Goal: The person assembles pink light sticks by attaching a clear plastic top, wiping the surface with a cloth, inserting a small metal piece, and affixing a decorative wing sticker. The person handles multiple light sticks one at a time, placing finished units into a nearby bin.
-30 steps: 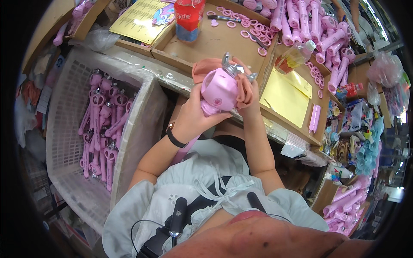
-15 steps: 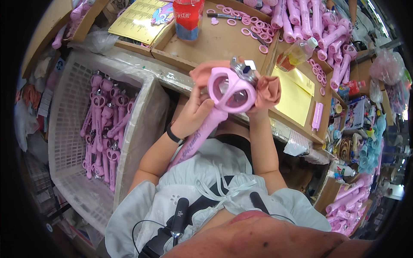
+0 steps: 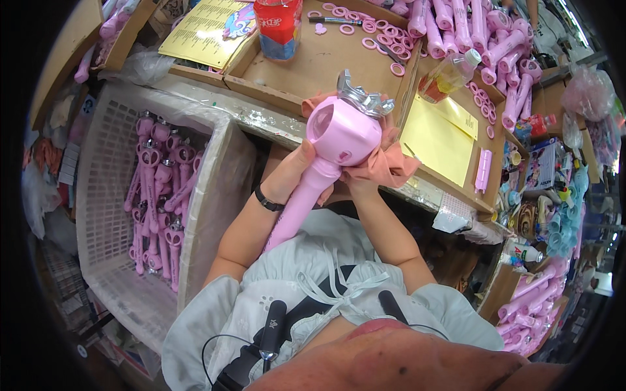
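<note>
I hold a pink toy wand [image 3: 326, 156] upright in front of me; it has a round head and a silver crown [image 3: 365, 99] on top. My left hand [image 3: 293, 174] grips the handle just below the head. My right hand [image 3: 362, 184] presses a peach-coloured cloth [image 3: 385, 163] against the head's right side and is mostly hidden by the cloth. The handle slants down toward my chest.
A white mesh basket [image 3: 107, 215] at my left holds several finished pink wands [image 3: 160, 195]. Cardboard trays [image 3: 313, 65] ahead hold pink rings [image 3: 385, 36], a red cup [image 3: 279, 26], a bottle [image 3: 450, 73] and yellow sheets [image 3: 437, 140]. More pink wand parts [image 3: 482, 39] pile at the upper right.
The wand has turned in my hands: its head first faced me end-on, then showed its open ring, and now shows its side with the crown up. The cloth moved to the head's right.
</note>
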A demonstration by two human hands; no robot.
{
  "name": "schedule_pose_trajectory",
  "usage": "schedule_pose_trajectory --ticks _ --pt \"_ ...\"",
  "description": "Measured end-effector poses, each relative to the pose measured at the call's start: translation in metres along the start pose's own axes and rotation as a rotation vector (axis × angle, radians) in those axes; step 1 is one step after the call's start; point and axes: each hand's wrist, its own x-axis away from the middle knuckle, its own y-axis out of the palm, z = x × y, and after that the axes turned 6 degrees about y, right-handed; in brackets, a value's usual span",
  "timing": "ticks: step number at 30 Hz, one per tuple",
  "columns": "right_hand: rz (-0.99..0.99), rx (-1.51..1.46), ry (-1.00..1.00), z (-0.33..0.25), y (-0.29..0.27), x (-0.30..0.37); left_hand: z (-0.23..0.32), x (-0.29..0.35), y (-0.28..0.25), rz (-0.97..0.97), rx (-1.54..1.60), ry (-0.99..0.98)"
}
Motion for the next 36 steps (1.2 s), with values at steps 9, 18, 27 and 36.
schedule_pose_trajectory --ticks 9,18,27,36 --pt "0.060 0.430 -0.292 -0.006 0.024 0.019 -0.007 0.000 0.004 0.228 0.028 0.152" --pt "-0.023 1.018 -0.867 -0.008 0.001 0.018 0.004 0.004 0.008 0.152 -0.194 0.236" --pt "-0.167 0.788 -0.648 -0.031 -0.023 -0.085 0.002 0.003 -0.011 0.000 0.308 0.100" --pt "-0.084 1.066 -0.261 -0.028 -0.016 -0.007 0.028 -0.016 -0.031 0.038 0.216 0.365"
